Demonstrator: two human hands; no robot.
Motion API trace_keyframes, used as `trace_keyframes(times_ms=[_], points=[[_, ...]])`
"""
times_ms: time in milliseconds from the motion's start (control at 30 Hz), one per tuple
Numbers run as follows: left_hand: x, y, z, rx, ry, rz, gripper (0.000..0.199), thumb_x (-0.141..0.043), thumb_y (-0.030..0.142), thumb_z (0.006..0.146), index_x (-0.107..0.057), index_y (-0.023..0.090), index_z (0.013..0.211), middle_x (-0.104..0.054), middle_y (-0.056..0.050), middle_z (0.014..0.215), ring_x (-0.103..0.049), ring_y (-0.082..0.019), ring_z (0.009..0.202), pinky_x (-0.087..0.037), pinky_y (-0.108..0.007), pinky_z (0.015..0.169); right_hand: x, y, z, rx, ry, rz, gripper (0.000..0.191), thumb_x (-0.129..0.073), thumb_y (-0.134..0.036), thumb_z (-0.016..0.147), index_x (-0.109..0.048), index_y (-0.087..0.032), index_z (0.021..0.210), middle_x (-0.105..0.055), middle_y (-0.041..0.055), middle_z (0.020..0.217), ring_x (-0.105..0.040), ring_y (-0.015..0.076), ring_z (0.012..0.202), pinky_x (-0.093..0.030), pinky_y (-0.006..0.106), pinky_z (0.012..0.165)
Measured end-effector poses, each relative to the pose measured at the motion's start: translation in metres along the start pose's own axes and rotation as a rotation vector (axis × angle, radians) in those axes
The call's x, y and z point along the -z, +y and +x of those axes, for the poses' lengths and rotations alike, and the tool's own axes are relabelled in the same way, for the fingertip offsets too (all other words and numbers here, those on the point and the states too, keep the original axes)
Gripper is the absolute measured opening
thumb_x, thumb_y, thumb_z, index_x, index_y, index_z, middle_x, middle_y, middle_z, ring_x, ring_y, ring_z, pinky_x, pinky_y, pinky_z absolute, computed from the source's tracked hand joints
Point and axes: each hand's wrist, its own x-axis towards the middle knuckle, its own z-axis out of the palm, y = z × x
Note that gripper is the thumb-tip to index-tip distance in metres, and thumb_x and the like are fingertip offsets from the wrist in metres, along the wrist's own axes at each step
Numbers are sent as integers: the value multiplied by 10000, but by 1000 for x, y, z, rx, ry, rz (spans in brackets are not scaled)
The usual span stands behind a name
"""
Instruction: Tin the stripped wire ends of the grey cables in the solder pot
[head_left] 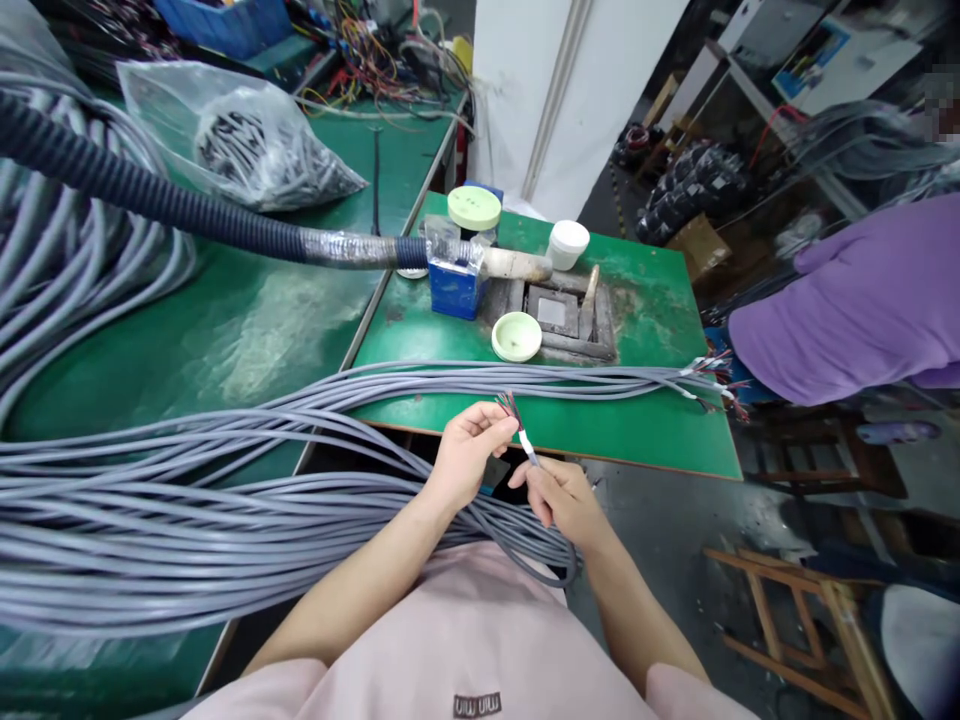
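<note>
Cable end [526,441], just below centre of the frame: my left hand [472,445] pinches its coloured wires [509,404], my right hand [561,494] grasps the grey sheath [533,459], best held steady to align them; beyond, cables [487,380] cross the green table [645,430]

**Odds and ends around me**

On my left worktop [307,320], a filled plastic bag [247,140] lies toward the far edge; coloured wires [367,62] tangle at the far right corner. Past my right worktop's [656,290] right edge I see a co-worker in purple [870,300] and a wooden stool [844,610].
</note>
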Motion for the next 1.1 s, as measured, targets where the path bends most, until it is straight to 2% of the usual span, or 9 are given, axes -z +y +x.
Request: trace_keyframes(times_ms=[67,233,333,733,1100], points=[[1,-2,-1,-26,29,2,219,-773,298,651,-616,146,671,-556,45,573,-437,-37,465,-367,-163,466,0,-1,1,1,13,7,395,-427,-443,930,-657,-131,858,-441,-70,380,-364,62,360,-296,202,441],[-1,-2,-4,-217,91,122,178,-770,286,661,-668,157,730,-580,37,574,-492,-59,521,-411,-176,527,-3,-8,4,-16,31,-60,414,-408,-453,924,-653,-127,848,-425,-74,372,-366,66,352,-314,205,444],[-3,1,-4,-253,102,152,176,-773,283,655,-668,158,720,-614,23,620,-507,-68,543,-417,-189,540,-5,-13,6,-20,52,-121,413,-389,-440,924,-653,-130,852,-422,-72,380,-381,73,354,-320,207,440],[4,5,2,-109,113,93,179,-762,271,655,-685,144,753,-625,17,614,-519,-64,534,-407,-170,492,-6,-12,10,51,75,-346,391,-357,-378,948,-668,-143,924,-424,-58,405,-426,106,400,-360,228,491],[2,12,4,-92,95,138,222,-772,303,624,-647,132,689,-594,25,553,-492,-56,494,-401,-171,494,-3,-16,10,76,51,-462,355,-380,-368,940,-654,-149,887,-435,-51,467,-432,97,442,-350,224,504]])
